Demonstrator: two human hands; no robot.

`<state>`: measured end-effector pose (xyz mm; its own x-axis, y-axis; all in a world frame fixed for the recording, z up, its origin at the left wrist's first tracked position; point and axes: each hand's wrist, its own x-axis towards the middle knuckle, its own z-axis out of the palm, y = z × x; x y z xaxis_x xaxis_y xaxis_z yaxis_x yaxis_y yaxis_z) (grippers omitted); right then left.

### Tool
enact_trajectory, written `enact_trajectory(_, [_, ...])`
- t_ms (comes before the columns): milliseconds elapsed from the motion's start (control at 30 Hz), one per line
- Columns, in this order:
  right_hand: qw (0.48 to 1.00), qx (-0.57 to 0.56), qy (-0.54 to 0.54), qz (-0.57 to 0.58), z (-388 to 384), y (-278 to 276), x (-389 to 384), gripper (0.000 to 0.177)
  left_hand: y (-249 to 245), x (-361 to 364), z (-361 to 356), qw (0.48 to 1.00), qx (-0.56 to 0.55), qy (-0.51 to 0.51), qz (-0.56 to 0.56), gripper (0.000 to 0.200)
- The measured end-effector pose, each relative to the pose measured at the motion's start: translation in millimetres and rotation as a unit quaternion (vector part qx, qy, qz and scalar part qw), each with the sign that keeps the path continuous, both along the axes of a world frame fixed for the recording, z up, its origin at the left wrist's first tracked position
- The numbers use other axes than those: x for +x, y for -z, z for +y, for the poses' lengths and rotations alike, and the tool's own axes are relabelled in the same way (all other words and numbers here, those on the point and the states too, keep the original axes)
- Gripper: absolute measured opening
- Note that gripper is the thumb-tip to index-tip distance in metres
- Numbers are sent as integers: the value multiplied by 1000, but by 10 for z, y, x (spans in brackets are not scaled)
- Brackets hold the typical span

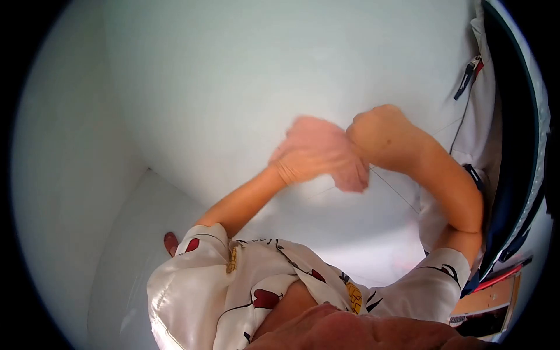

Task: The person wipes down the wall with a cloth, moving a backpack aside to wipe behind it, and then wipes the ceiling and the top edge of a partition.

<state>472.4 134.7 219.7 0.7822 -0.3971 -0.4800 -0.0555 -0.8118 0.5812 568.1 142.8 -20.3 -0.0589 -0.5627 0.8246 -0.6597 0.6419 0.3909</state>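
In front of my chest, my left hand (312, 154) is smeared by motion. A pale pink, cloth-like piece (354, 177) shows around it and hangs below its fingers. Close against its right side, my right hand (382, 134) is closed in a fist, back of the hand up, fingertips hidden. The two hands meet or overlap in this view, and I cannot tell whether the right fingers grip the pink piece too.
A pale wall (233, 70) rises beyond the hands, with tiled floor (391, 192) beneath. At right, near my right arm, stands a beige and navy bag (484, 99) with a dark opening and a zipper pull (465, 79). A reddish-brown shoe (170, 242) shows at lower left.
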Motion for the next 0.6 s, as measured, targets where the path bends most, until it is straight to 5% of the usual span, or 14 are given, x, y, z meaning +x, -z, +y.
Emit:
enact_trajectory(33, [999, 19, -19, -47, -28, -70, 2, 10, -106, 195, 63, 999, 2, -48, -11, 39])
enact_trajectory(100, [983, 55, -37, -171, 23, -192, 85, 12, -244, 596, 79, 910, -245, -302, -145, 42])
enact_trajectory(167, [944, 98, -22, -313, 87, -288, 139, 21, -456, 812, 12, 899, -254, -347, -82, 42])
enact_trajectory(267, [860, 71, -232, -450, 19, -289, 124, 20, -730, 958, -8, 890, -248, -381, -24, 43])
enact_trajectory(600, [777, -70, -353, -517, -75, -658, 269, 40, -2060, 1473, -149, 880, -296, -361, -84, 42])
